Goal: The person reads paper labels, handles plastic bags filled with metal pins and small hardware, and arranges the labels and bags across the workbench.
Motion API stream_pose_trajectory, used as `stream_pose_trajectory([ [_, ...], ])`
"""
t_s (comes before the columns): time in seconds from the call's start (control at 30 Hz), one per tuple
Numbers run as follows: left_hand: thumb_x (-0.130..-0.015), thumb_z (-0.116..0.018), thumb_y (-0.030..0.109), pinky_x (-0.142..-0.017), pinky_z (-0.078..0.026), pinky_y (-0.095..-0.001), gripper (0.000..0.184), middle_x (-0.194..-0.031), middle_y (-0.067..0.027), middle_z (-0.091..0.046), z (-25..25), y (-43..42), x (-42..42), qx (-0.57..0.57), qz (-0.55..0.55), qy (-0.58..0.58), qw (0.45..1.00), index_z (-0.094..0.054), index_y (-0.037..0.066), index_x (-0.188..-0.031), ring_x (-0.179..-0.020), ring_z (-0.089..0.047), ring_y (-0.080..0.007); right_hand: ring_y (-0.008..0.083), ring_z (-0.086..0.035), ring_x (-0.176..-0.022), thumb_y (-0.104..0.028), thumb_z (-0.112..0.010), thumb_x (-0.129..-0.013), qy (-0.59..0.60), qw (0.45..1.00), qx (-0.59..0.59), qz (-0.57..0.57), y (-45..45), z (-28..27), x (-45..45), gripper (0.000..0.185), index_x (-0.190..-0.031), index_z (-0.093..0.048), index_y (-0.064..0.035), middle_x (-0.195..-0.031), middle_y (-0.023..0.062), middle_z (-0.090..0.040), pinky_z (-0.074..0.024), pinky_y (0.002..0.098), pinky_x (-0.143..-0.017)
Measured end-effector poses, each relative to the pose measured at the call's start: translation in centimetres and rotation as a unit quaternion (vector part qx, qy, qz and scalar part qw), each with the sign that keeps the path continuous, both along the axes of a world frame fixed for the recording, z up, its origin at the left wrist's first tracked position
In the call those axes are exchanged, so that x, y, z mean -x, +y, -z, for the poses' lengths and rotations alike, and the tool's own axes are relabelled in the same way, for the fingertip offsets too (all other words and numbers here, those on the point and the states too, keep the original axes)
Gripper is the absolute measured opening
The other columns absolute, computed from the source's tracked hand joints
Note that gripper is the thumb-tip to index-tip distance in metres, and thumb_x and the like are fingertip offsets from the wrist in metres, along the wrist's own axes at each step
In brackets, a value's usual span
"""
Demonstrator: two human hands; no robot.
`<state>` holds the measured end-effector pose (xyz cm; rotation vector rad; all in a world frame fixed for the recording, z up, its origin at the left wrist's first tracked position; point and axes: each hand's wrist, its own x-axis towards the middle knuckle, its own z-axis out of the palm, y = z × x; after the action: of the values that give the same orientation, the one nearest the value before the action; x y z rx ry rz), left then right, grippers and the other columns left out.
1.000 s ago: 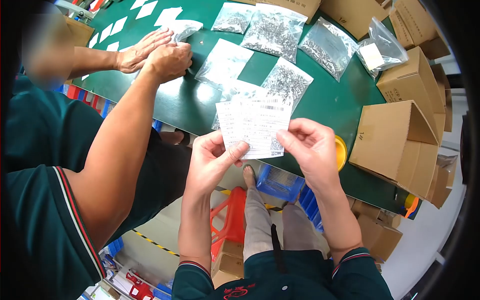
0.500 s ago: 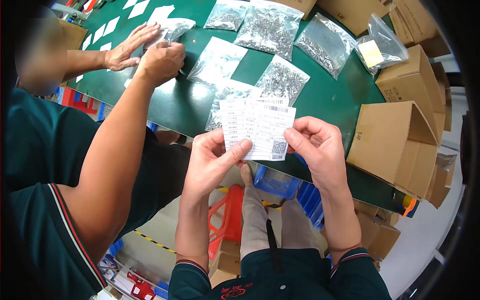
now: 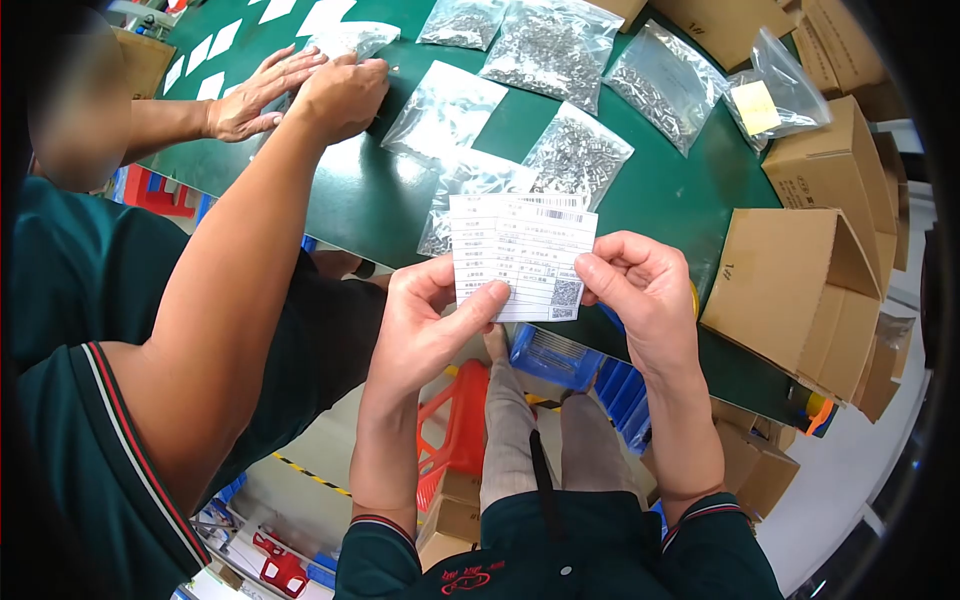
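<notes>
Printed white paper labels [image 3: 522,262], overlapping almost fully, are held up over the near table edge. My left hand [image 3: 428,318] pinches their lower left part between thumb and fingers. At their right edge, my right hand [image 3: 640,292] grips them with thumb and fingertips. Barcodes and a square code show on the top label. Just behind the labels lies a clear bag [image 3: 465,180], partly hidden by them. Farther back are a bag of small metal parts [image 3: 577,152] and a flat clear bag [image 3: 443,108].
On the green table [image 3: 680,220], several filled bags [image 3: 552,50] line the back. Open cardboard boxes [image 3: 775,285] stand at the right. At left, a co-worker's hands [image 3: 335,98] touch a clear bag. A red stool [image 3: 455,425] and blue bins [image 3: 555,357] are below.
The labels, fanned apart earlier, now overlap more closely and sit slightly farther right. Both my hands still grip them. The co-worker's left hand has shifted back from the bag.
</notes>
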<state>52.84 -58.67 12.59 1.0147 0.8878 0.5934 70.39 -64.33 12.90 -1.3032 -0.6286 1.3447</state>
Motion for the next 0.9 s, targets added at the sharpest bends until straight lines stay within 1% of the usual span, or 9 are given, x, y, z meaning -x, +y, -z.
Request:
stream_pose_trajectory([
  [0.27, -0.078, -0.059, 0.007, -0.056, -0.043, -0.0192, 0.015, -0.077, -0.0058, -0.061, 0.4, 0.3, 0.3, 0.003, 0.004, 0.012, 1.0, -0.06, -0.004, -0.089, -0.063, -0.053, -0.006, 0.0033, -0.051, -0.06, -0.004, -0.059, -0.077, -0.014, 1.0, 0.014, 0.003, 0.2, 0.5, 0.4, 0.008, -0.078, -0.057, 0.0044, -0.069, 0.0026, -0.058, -0.0412, 0.0165, -0.054],
  [0.33, -0.078, -0.058, 0.006, -0.058, -0.043, -0.0195, 0.017, -0.076, -0.005, -0.06, 1.2, 0.5, 0.6, 0.0, 0.028, 0.01, 1.0, -0.057, -0.004, -0.092, -0.064, -0.053, -0.0067, 0.0018, -0.048, -0.058, -0.002, -0.059, -0.077, -0.068, 0.997, -0.01, 0.022, 0.1, 1.5, 0.4, 0.006, -0.077, -0.056, 0.0033, -0.067, -0.0002, -0.055, -0.0388, 0.0151, -0.053],
  [0.43, -0.079, -0.057, 0.003, -0.063, -0.044, -0.0193, 0.021, -0.077, -0.0031, -0.056, 3.0, 0.8, 1.7, -0.046, -0.097, 0.04, 0.993, -0.051, -0.002, -0.099, -0.071, -0.053, -0.0068, 0.0005, -0.045, -0.056, -0.002, -0.058, -0.078, -0.241, 0.944, -0.059, 0.219, 0.5, 3.3, -0.6, 0.006, -0.076, -0.055, 0.0022, -0.065, -0.0024, -0.052, -0.0353, 0.0141, -0.049],
  [0.6, -0.079, -0.057, 0.003, -0.063, -0.042, -0.0199, 0.017, -0.078, -0.0019, -0.055, 6.0, -0.5, 3.7, -0.098, -0.215, 0.15, 0.96, -0.053, -0.001, -0.094, -0.07, -0.051, -0.0065, 0.0025, -0.045, -0.055, -0.005, -0.054, -0.081, -0.104, 0.961, -0.046, 0.253, 1.4, 5.5, 1.9, 0.006, -0.079, -0.055, 0.001, -0.065, -0.0014, -0.052, -0.0351, 0.016, -0.047],
  [0.67, -0.078, -0.055, 0.0, -0.062, -0.042, -0.0203, 0.015, -0.077, -0.0028, -0.054, 6.7, -1.3, 3.2, -0.234, -0.301, 0.252, 0.89, -0.054, -0.002, -0.093, -0.07, -0.051, -0.0078, 0.0025, -0.044, -0.055, -0.004, -0.055, -0.08, -0.095, 0.97, -0.028, 0.221, 1.9, 7.4, 4.0, 0.006, -0.077, -0.055, 0.0013, -0.065, -0.0017, -0.052, -0.0355, 0.0169, -0.047],
  [0.73, -0.074, -0.051, -0.006, -0.063, -0.044, -0.025, 0.019, -0.082, -0.0096, -0.054, 7.4, -1.6, 2.7, -0.441, -0.282, 0.301, 0.797, -0.054, -0.002, -0.092, -0.072, -0.054, -0.0174, 0.0027, -0.045, -0.053, -0.005, -0.057, -0.078, -0.093, 0.978, -0.004, 0.186, 2.4, 9.2, 6.5, 0.009, -0.074, -0.056, 0.0025, -0.059, -0.0024, -0.052, -0.0375, 0.0183, -0.048],
  [0.8, -0.073, -0.049, -0.008, -0.072, -0.043, -0.0289, 0.026, -0.093, -0.0125, -0.054, 7.9, -1.9, 1.7, -0.517, -0.184, 0.311, 0.776, -0.054, -0.001, -0.098, -0.083, -0.053, -0.0223, 0.0101, -0.053, -0.049, -0.007, -0.058, -0.076, -0.181, 0.966, 0.035, 0.181, 3.2, 10.5, 7.7, 0.012, -0.071, -0.057, 0.0029, -0.056, 0.006, -0.057, -0.0419, 0.0242, -0.049],
  [0.87, -0.066, -0.051, -0.008, -0.081, -0.04, -0.0372, 0.036, -0.103, -0.0142, -0.05, 8.4, -1.9, 0.3, -0.516, -0.082, 0.339, 0.782, -0.054, 0.0, -0.101, -0.096, -0.049, -0.0302, 0.0213, -0.058, -0.053, -0.01, -0.058, -0.073, -0.295, 0.935, 0.088, 0.174, 3.6, 11.4, 7.9, 0.011, -0.071, -0.058, 0.0008, -0.06, 0.0111, -0.06, -0.0443, 0.0313, -0.052],
  [0.9, -0.067, -0.053, -0.005, -0.087, -0.035, -0.0397, 0.039, -0.11, -0.0146, -0.047, 9.2, -1.9, 0.1, -0.504, -0.042, 0.356, 0.786, -0.052, 0.002, -0.105, -0.104, -0.043, -0.0308, 0.0213, -0.058, -0.053, -0.01, -0.058, -0.073, -0.296, 0.935, 0.084, 0.176, 3.6, 11.6, 7.9, 0.011, -0.071, -0.058, 0.0008, -0.06, 0.0111, -0.06, -0.0443, 0.0313, -0.052],
])
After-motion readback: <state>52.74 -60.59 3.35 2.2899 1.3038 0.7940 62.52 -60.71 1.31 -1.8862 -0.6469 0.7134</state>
